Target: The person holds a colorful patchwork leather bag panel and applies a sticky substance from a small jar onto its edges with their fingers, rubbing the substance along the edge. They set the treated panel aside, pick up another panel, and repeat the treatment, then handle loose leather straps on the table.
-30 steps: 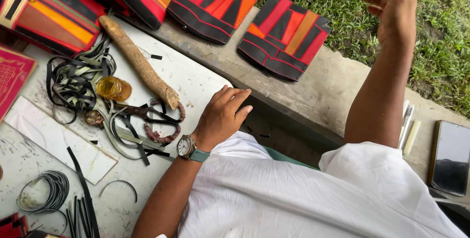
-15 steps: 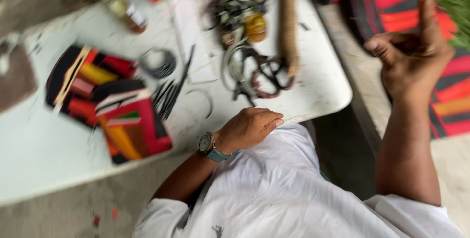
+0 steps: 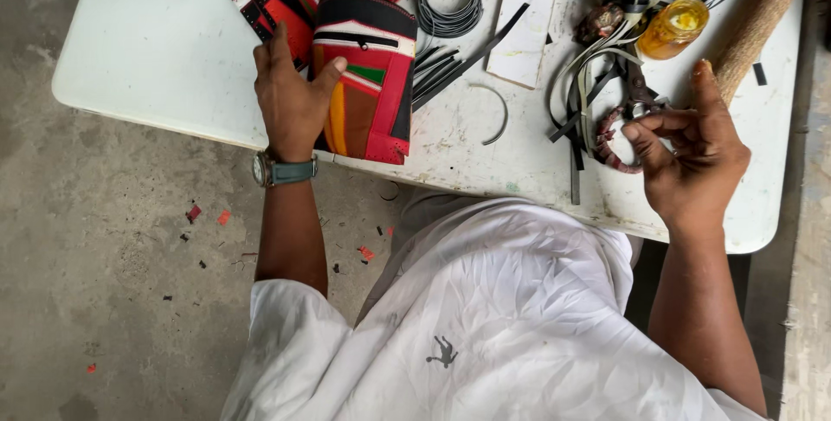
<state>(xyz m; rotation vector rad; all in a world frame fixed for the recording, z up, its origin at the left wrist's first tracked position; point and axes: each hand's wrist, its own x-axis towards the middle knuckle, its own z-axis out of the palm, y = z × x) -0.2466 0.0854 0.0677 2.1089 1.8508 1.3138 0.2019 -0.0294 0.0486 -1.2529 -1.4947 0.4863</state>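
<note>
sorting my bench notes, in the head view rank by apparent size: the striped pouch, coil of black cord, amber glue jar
1. striped pouch, under the left hand, largest
2. coil of black cord
3. amber glue jar, smallest, though near the coil in size

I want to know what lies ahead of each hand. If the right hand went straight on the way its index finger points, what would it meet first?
Probably the long brown wooden stick: the right hand hovers near the scissors, its fingertip just short of the stick, though depth is unclear.
</note>
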